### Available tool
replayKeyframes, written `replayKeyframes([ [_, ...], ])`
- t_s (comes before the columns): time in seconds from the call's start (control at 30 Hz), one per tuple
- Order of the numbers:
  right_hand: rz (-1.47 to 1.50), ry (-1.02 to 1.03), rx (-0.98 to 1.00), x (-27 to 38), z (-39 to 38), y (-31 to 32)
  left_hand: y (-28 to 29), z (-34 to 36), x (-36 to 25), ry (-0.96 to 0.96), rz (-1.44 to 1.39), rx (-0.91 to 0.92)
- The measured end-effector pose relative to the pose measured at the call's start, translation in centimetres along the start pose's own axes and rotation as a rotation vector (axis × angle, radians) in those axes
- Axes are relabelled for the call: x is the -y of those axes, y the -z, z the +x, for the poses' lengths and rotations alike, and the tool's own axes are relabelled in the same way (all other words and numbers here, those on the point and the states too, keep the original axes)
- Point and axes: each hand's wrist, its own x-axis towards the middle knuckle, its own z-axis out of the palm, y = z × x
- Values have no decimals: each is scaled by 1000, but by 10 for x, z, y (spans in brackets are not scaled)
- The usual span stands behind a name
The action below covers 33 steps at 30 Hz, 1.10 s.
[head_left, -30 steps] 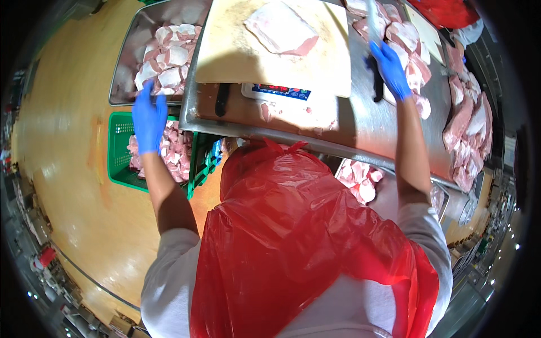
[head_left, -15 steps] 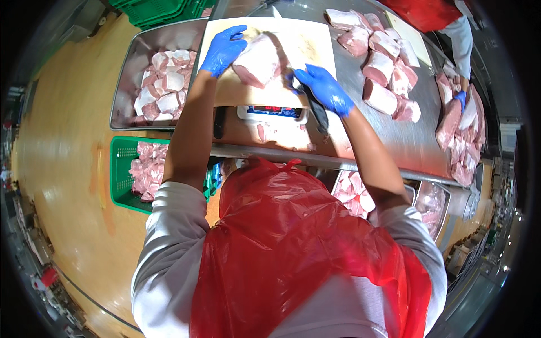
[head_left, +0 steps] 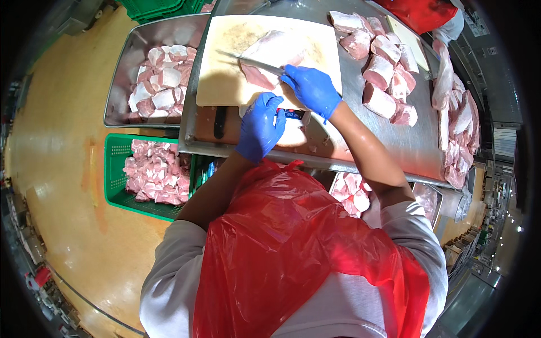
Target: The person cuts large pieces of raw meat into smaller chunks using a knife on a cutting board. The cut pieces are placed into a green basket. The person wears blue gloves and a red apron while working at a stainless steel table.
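On a pale cutting board [head_left: 217, 84] lies a large piece of pork [head_left: 276, 48], its top washed out by bright light. My right hand [head_left: 315, 93] is closed round a knife [head_left: 253, 62], whose blade points left across the meat; the handle is hidden in the glove. Nearer to me, my left hand [head_left: 261, 128] is at the board's near edge with its fingers curled together. Whatever those fingers hold, if anything, is hidden. Beside them a scale [head_left: 293, 114] with a lit display shows partly from under the board. Both hands wear blue gloves.
Cut pork chunks [head_left: 380, 70] lie on the steel table [head_left: 349, 132] to the right. Left stand a metal tub [head_left: 121, 96] and a green crate [head_left: 115, 183], both holding meat. A dark handle [head_left: 220, 122] lies left of the scale. A co-worker's red apron [head_left: 417, 14] shows at far right.
My left hand has left the meat and come toward me beside the scale. My right hand has moved up and left, its knife now across the meat. The co-worker's gloved hand has gone from sight.
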Motion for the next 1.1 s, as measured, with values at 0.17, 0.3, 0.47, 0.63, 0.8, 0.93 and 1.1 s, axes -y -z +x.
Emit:
replayKeyframes([
  [0.17, -161, 178, 65, -11, 10, 13, 18, -5, -2, 36, -2, 27],
  [0.3, -249, 84, 317, -97, -47, 49, 35, -18, 9, 94, 58, -20],
  [0.47, -315, 21, 197, -157, -95, 77, 6, -6, 10, -74, 124, -215],
  [0.63, 7, 12, -136, -78, -60, 42, -28, 33, 16, 8, 266, -149],
  [0.8, 27, 76, -156, -21, -21, 1, -32, 16, 34, -56, 257, -159],
  [0.93, -42, 27, 9, 4, -1, -8, -30, 3, 38, 18, 256, -155],
  [1.1, -114, -88, 272, -17, -43, 8, -14, 3, 35, 60, 123, -189],
])
